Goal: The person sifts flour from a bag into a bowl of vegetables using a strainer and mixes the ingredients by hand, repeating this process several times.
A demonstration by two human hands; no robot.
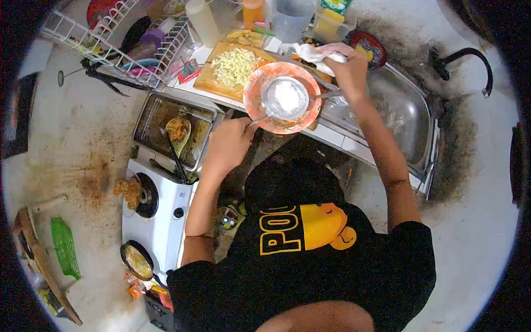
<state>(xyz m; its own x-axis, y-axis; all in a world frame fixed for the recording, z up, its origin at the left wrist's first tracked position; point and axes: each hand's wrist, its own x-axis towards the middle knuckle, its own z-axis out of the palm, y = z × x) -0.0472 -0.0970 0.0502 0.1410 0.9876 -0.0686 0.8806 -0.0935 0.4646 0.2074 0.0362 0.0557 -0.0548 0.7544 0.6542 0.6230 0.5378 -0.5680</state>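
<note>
My left hand (pixel 228 143) is closed round the handle of a metal strainer (pixel 266 105). White powder (pixel 287 97) lies heaped in the strainer's mesh. Under it is an orange-and-white bowl (pixel 256 83), whose rim shows all round the strainer. To the upper right, my right hand (pixel 349 67) grips a crumpled white packet (pixel 314 53), soft and partly hidden by the fingers. Just left of the bowl, a wooden cutting board (pixel 207 83) bears a pile of chopped pale vegetable (pixel 235 65).
A steel sink (pixel 406 124) is at the right, with a black faucet (pixel 470 54). Bottles (pixel 202 22) stand at the back beside a white dish rack (pixel 105 44). On the left are a fryer (pixel 149 113) with a skimmer (pixel 178 138) and a white stove (pixel 163 205) with a pan (pixel 137 261).
</note>
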